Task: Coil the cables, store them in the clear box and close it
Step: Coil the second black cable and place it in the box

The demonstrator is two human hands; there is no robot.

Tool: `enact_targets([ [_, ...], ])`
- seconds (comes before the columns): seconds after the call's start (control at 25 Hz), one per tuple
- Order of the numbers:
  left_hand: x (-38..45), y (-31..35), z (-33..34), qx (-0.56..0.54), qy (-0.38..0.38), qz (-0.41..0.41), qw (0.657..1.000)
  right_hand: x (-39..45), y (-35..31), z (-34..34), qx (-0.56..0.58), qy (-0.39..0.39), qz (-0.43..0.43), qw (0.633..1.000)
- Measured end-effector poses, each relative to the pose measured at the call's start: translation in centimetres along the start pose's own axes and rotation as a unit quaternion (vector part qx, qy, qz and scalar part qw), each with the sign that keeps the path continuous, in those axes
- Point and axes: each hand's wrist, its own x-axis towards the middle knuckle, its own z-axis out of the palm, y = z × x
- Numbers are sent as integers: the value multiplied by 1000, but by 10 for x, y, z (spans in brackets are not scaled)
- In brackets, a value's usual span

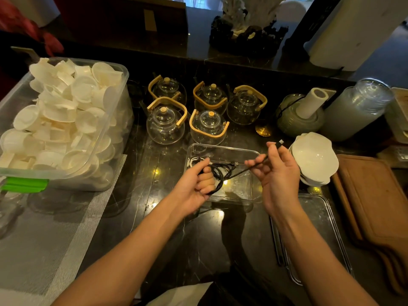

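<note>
Above the clear box (223, 151) on the dark glossy bench (167, 217), the left hand (196, 186) grips the black cable's (220, 173) loops while the right hand (278, 171) pinches its free end near the plug. Light and limp, it looks springy; hold the bundle itself. Glass teapots (209, 127) crowd close behind.

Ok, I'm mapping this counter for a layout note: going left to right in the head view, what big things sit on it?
Big bin of white cups → glass teapots → grey-green jar with paper roll → tall clear jar. Nearer: clear box → stacked white bowls → wooden boards.
</note>
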Motion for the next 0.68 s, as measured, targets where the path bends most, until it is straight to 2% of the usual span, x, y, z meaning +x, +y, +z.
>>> enact_targets([
  [0.08,-1,5,3,22,-9,12,1000,5,5,-8,15,7,57,998],
  [0.16,-2,7,8,65,-25,11,998,11,16,-13,-29,1,138,990],
  [0.32,-3,2,17,118,-68,-12,991,15,38,-16,-137,-104,279,945],
  [0.48,-2,5,19,69,-72,-30,995,8,44,-13,-173,-188,257,932],
  [0.68,2,3,18,175,23,51,983,9,51,-20,-105,-180,265,941],
])
